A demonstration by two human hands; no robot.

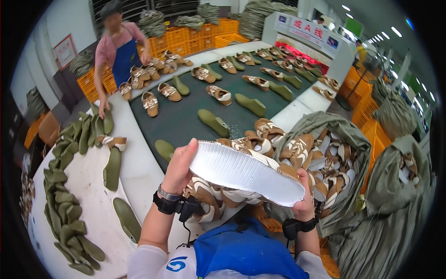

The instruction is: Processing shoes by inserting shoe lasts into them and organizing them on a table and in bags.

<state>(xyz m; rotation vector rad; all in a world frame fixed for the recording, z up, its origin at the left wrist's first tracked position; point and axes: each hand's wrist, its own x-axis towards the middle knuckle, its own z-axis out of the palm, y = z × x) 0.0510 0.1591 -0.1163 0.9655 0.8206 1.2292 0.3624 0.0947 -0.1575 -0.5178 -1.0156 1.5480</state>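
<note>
Between my two hands is a brown shoe upper, its white ribbed underside (246,172) turned toward me. My left hand (181,165) grips one end, and my right hand (304,197) is closed on the other end. The shoe hangs in the air over a heap of brown and white shoe uppers (200,195) in front of me. More uppers fill a grey-green sack (357,135) beside my right hand. Left of my left hand, green shoe lasts (111,169) lie on the white table (139,149).
A dark green belt (172,123) carries uppers and lasts in loose rows. Many lasts (58,204) line the table's left side. Across the belt, a person in a blue apron (125,60) has one hand at the lasts. Orange crates (367,107) and filled sacks (395,114) stand at right.
</note>
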